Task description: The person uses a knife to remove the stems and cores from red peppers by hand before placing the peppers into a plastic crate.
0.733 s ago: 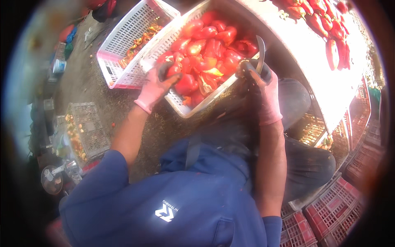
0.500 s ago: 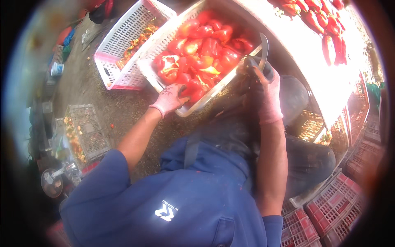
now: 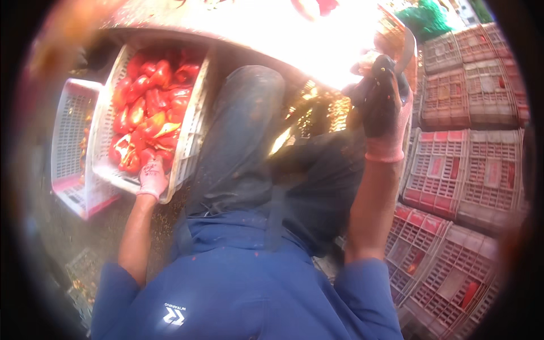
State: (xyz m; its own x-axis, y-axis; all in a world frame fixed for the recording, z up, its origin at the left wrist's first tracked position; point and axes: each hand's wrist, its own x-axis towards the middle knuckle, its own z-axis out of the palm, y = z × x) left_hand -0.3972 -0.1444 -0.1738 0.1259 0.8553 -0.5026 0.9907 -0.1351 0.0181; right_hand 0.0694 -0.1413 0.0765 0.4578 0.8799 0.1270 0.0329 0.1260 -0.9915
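Left hand (image 3: 153, 178) is reaching among red peppers (image 3: 154, 102) in left white crate (image 3: 192, 133), finger closure hidden, can't tell; right hand (image 3: 385, 105) is clenching curved knife (image 3: 408, 50) by far glare-washed table (image 3: 249, 20); stacked crates (image 3: 439, 170) are lining right.

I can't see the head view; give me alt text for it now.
A gloved left hand reaches into the near end of a white crate of red peppers, while the gloved right hand, off to the right, grips a curved blade. Stacked reddish and grey crates fill the right side.
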